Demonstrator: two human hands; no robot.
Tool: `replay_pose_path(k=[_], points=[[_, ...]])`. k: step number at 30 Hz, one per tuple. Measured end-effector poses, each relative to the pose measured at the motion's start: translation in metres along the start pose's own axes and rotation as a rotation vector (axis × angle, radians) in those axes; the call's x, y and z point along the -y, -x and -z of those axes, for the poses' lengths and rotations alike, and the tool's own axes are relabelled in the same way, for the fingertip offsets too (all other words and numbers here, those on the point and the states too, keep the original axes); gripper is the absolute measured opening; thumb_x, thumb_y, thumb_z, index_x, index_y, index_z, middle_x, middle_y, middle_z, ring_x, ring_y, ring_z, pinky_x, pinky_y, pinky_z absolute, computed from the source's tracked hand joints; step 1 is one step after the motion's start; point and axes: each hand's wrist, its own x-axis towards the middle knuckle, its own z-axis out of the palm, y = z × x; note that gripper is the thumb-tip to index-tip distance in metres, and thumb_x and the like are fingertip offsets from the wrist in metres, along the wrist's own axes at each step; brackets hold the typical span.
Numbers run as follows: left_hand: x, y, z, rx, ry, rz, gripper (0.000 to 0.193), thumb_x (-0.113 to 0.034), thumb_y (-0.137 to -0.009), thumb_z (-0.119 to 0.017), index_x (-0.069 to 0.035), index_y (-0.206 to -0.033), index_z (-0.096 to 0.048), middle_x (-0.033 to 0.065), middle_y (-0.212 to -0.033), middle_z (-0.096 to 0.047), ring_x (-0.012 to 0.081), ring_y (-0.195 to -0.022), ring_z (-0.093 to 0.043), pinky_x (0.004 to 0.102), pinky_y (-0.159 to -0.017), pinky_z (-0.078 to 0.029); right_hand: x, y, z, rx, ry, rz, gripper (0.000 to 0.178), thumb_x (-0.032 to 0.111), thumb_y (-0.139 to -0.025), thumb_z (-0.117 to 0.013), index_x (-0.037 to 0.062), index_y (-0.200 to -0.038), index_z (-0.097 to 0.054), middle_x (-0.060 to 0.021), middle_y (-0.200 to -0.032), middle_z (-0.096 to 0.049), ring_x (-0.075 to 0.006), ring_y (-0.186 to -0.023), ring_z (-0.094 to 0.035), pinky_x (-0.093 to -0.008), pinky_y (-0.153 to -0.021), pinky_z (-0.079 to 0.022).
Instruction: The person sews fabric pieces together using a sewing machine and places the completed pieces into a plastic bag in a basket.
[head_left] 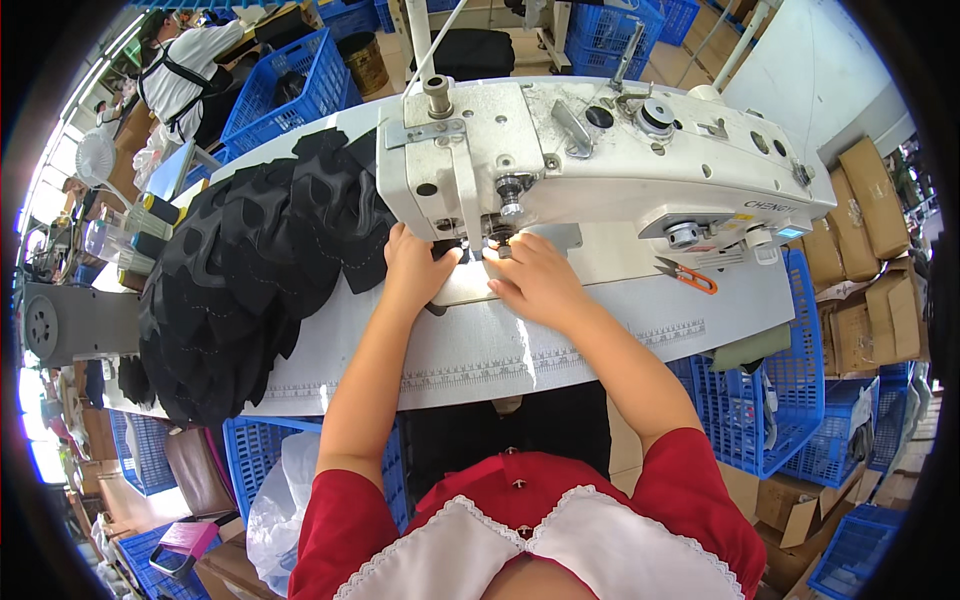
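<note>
A white sewing machine (pixel 590 150) stands in front of me, its needle end to the left. My left hand (pixel 413 268) lies just left of the needle area, fingers bent, thumb pointing at the presser foot. A little black fabric (pixel 445 246) shows at those fingertips, partly hidden by the machine head. On the other side of the needle, my right hand (pixel 541 281) is curled with its fingertips close to the presser foot; what they hold, if anything, is hidden. A big overlapping pile of black cut fabric pieces (pixel 250 260) spreads to the left of the machine.
Orange-handled thread snips (pixel 690 276) lie on the white table (pixel 600 310), right of my hand. A printed ruler (pixel 500 368) runs along its near edge. Blue crates (pixel 760 410) stand at right and below left. Cardboard boxes (pixel 870 210) are stacked right. Another person (pixel 190 70) sits far left.
</note>
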Motion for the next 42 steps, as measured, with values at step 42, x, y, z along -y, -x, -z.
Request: replay_pose_path(k=[42], points=[[0.006,-0.004,-0.02,-0.267,-0.067,-0.125,0.024,-0.009,-0.072,-0.071,-0.006,-0.095,-0.066,0.0119,-0.099,-0.063,0.0364,-0.097,-0.056,0.0494,-0.081,-0.045,-0.004,-0.004,-0.01,0.092,0.056,-0.101,0.036,0.028,-0.082,-0.067,0.0012,-0.105,-0.061,-0.0115,-0.113,-0.057,-0.0301,-0.114,-0.05,-0.043,-0.103,-0.04]])
